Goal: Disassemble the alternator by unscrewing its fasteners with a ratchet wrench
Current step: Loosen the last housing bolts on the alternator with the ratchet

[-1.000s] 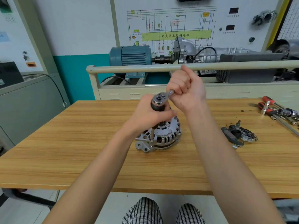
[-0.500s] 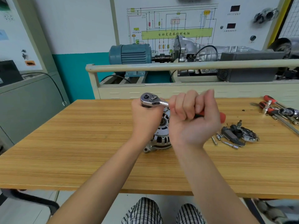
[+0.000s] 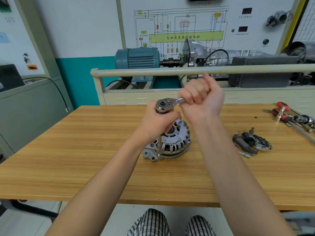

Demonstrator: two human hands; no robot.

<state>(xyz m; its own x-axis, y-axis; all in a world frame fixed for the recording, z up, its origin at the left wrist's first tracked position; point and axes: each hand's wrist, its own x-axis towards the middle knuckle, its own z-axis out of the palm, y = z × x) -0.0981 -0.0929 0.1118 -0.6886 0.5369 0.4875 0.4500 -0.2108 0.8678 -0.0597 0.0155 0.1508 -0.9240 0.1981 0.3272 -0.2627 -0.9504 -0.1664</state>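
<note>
alternator under the ratchet, both hands on the tool

alternator (image 3: 172,143) sits on the wooden table (image 3: 85,159), near the middle of the top, lying flat with its vented silver housing facing up. i see the ratchet wrench (image 3: 164,104) standing above the alternator: its round chrome head is level, and a thin extension bar (image 3: 159,143) drops straight down from under it to a fastener at the alternator's near-left rim.

my left hand (image 3: 157,124) wraps around the tool just below the ratchet head, fingers curled tight on the socket part, directly over the alternator. my right hand (image 3: 202,99) is a closed fist around the wrench handle, up and to the right of the alternator; the handle itself is hidden inside the fist, with only a short chrome neck showing between fist and head.

right of the alternator, well apart from it, lies a dark cluster of removed parts (image 3: 251,142) with a few loose bolts (image 3: 244,154) just beside it. farther right of the alternator, at the table's far corner, red-handled tools (image 3: 286,114) lie together.
</note>
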